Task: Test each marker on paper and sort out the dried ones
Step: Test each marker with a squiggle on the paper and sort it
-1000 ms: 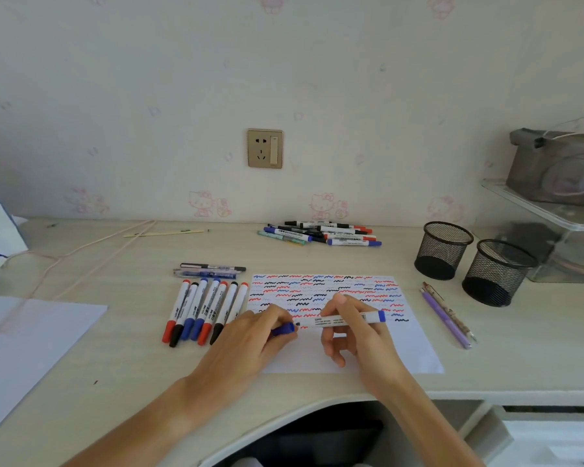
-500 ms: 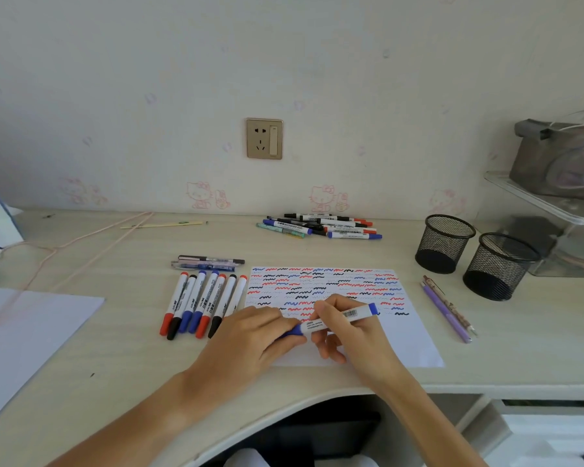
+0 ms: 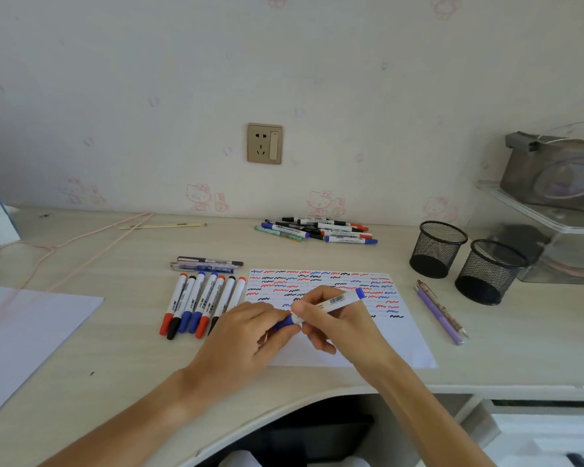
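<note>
The blue marker (image 3: pixel 331 303) I'm holding lies tilted over the paper (image 3: pixel 402 335), its cap (image 3: pixel 284 323) on (or nearly). The sheet's far half is filled with red, blue and black squiggles. Seven markers (image 3: pixel 199 303) lie in a row just left of it, and a loose pile of markers (image 3: pixel 317 229) sits near the wall.

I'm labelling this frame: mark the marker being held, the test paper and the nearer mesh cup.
held marker (image 3: pixel 337 301), head view, on its barcode label
test paper (image 3: pixel 402 345), head view, bare lower corner
nearer mesh cup (image 3: pixel 486 274), head view, front wall
</note>
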